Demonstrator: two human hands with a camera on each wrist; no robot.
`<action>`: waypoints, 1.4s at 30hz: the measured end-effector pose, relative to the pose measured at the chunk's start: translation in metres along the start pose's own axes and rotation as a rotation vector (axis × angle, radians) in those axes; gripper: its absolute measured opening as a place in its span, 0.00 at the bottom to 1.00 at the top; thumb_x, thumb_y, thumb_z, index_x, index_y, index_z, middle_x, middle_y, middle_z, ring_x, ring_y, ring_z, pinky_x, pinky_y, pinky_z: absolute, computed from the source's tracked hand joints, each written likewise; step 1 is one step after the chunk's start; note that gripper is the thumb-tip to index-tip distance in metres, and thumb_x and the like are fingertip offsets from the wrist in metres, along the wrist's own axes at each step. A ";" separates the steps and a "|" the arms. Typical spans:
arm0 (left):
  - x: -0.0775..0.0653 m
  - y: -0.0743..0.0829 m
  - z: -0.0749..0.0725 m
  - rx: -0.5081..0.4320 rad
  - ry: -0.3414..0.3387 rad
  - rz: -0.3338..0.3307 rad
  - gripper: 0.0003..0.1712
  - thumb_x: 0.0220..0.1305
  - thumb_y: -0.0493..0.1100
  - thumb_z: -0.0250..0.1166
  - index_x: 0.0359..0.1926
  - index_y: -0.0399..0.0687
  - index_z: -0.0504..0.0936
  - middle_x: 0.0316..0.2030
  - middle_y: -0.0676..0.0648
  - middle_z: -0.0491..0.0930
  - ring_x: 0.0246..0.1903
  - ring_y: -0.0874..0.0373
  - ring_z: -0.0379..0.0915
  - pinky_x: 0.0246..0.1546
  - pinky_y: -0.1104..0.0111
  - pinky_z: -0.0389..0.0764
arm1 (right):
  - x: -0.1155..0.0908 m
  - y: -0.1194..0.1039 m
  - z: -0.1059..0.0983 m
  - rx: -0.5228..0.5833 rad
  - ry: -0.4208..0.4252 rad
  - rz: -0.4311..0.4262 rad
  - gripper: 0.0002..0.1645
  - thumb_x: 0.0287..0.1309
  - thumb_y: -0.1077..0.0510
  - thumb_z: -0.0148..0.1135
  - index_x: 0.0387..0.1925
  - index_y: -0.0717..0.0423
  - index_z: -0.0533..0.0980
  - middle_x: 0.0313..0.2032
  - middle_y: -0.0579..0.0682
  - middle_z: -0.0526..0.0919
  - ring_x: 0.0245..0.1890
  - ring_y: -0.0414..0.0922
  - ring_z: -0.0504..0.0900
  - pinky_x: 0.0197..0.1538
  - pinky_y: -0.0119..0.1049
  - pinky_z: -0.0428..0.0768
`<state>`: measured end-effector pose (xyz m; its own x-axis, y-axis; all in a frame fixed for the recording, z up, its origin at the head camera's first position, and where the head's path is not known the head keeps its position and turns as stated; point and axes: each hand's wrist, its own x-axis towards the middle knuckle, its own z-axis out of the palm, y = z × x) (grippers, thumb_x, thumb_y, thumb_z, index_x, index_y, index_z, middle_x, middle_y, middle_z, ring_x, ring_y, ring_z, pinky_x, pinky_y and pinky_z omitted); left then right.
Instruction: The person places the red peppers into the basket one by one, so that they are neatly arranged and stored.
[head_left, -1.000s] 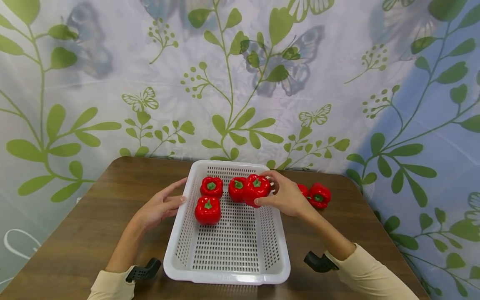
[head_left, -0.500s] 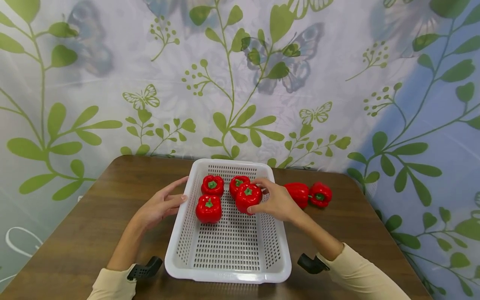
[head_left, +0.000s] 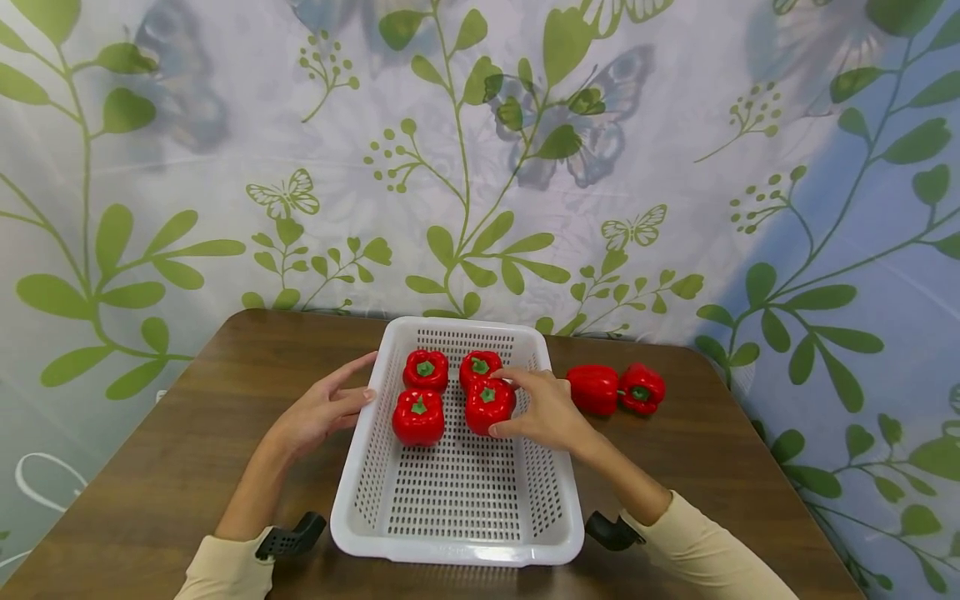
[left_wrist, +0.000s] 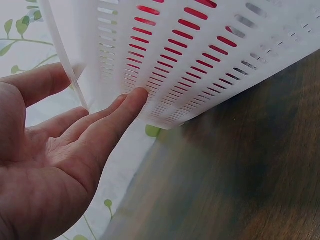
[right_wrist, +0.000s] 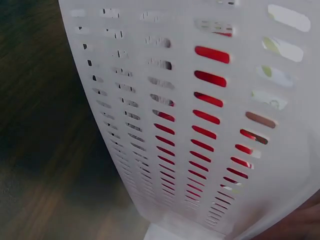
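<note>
Inside the white slotted plastic basket (head_left: 457, 552), red bell peppers stand upright in two pairs. My right hand (head_left: 551, 412) reaches over the right rim, thumb and fingers around the near right bell pepper (head_left: 489, 408). Just behind that one is another bell pepper (head_left: 478, 365). On the left side stand a near bell pepper (head_left: 417, 419) and a far one (head_left: 425, 369). My left hand (head_left: 318, 417) touches the basket's left side, its fingers nearly straight against the outer wall in the left wrist view. The right wrist view shows mostly the basket wall, with red behind its slots.
Two more red bell peppers lie on the brown wooden table (head_left: 187, 467) right of the basket: one on its side (head_left: 592, 389), one with its stem end showing (head_left: 642, 389). A leaf-patterned cloth (head_left: 480, 167) hangs behind the table's far edge.
My right hand has brought its bell pepper left and down, from over the basket's right side to in front of the far right pepper. The left hand has stayed at the basket's side.
</note>
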<state>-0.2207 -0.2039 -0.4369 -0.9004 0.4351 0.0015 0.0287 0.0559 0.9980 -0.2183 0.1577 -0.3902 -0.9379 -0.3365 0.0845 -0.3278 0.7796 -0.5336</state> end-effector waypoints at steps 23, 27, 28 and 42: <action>-0.001 0.002 -0.002 -0.004 0.003 -0.008 0.40 0.75 0.44 0.59 0.81 0.57 0.51 0.69 0.30 0.69 0.58 0.41 0.80 0.56 0.49 0.83 | -0.001 0.000 0.011 -0.134 0.041 -0.056 0.46 0.39 0.42 0.83 0.64 0.41 0.77 0.51 0.48 0.87 0.52 0.50 0.75 0.54 0.48 0.58; -0.002 0.002 -0.002 -0.002 0.009 -0.016 0.40 0.75 0.45 0.59 0.81 0.58 0.51 0.69 0.30 0.69 0.58 0.43 0.81 0.56 0.49 0.83 | -0.002 -0.001 0.013 -0.147 0.039 -0.068 0.45 0.39 0.41 0.83 0.64 0.41 0.77 0.49 0.48 0.87 0.52 0.49 0.75 0.53 0.47 0.59; -0.002 0.002 -0.002 -0.002 0.011 -0.017 0.40 0.75 0.45 0.59 0.81 0.58 0.51 0.69 0.31 0.70 0.58 0.43 0.81 0.56 0.49 0.83 | -0.002 -0.001 0.013 -0.149 0.037 -0.067 0.46 0.40 0.41 0.83 0.64 0.41 0.77 0.49 0.48 0.87 0.52 0.49 0.75 0.53 0.47 0.59; -0.001 0.002 -0.002 -0.005 0.018 -0.025 0.40 0.75 0.45 0.59 0.80 0.60 0.51 0.69 0.32 0.69 0.59 0.42 0.80 0.58 0.45 0.81 | -0.003 -0.003 0.012 -0.179 0.043 -0.074 0.44 0.41 0.42 0.81 0.63 0.41 0.77 0.48 0.50 0.87 0.51 0.49 0.76 0.53 0.47 0.60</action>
<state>-0.2202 -0.2061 -0.4349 -0.9086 0.4170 -0.0223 0.0039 0.0617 0.9981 -0.2127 0.1497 -0.3990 -0.9133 -0.3765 0.1555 -0.4073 0.8365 -0.3666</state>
